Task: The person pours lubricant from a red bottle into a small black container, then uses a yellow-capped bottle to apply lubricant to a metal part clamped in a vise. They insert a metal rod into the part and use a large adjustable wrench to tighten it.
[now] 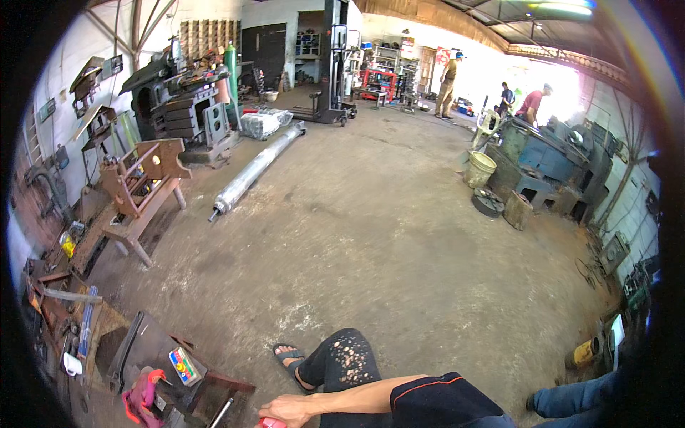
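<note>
My right forearm comes in low from the right, below a dark sleeve with an orange stripe, and reaches left across my lap. At the lower edge my right hand (287, 409) is closed around a small red object (271, 422), mostly cut off by the picture's edge, so its kind does not show. Left of the hand, a metal rod (222, 412) lies by the dark worktable (143, 342). A colourful flat box (185, 366) and a crumpled pink-and-red cloth (143, 399) lie on that worktable. My left hand does not show.
A person's jeans-clad leg (578, 396) is at the lower right. A long metal cylinder (260, 167) lies on the floor ahead, right of a wooden bench (146, 207). A pallet stacker (334, 78), machines, a bucket (479, 169) and several people stand farther off.
</note>
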`<state>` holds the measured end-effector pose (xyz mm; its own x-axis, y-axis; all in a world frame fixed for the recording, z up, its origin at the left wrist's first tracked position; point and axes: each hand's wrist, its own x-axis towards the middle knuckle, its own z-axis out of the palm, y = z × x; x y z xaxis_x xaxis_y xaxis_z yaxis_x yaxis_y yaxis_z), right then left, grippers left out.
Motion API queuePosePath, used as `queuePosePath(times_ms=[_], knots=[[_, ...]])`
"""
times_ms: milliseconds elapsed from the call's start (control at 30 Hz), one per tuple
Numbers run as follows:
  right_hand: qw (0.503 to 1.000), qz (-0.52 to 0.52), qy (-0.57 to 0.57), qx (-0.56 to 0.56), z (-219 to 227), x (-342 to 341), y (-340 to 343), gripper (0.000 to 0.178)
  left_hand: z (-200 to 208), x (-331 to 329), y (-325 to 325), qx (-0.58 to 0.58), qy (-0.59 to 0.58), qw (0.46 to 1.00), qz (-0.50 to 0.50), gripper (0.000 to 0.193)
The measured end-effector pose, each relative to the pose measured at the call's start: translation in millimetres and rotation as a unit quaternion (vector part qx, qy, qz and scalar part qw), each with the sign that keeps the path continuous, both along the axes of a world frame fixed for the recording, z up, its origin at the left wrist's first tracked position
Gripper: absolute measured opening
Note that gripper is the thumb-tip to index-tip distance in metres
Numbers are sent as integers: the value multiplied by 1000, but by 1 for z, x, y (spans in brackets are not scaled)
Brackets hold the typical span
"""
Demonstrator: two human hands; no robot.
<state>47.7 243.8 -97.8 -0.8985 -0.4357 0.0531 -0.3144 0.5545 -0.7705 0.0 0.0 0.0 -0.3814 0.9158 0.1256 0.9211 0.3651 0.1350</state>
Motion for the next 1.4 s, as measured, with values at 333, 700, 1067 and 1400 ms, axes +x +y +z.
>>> queuePosePath(times_ms=[333, 700, 1067, 1400], knots=[[992, -127, 4, 12, 29, 37, -2, 69, 56, 14, 51, -180, -51, 962, 198, 54], [994, -104, 10, 17, 24, 28, 2, 63, 88, 0, 44, -184, -214, 953, 111, 47], [982, -82, -58, 158, 57, 24, 23, 71, 39, -8, 42, -104, -186, 976, 49, 44], [989, -88, -41, 107, 58, 29, 2, 69, 52, 7, 47, -128, -202, 939, 247, 49]])
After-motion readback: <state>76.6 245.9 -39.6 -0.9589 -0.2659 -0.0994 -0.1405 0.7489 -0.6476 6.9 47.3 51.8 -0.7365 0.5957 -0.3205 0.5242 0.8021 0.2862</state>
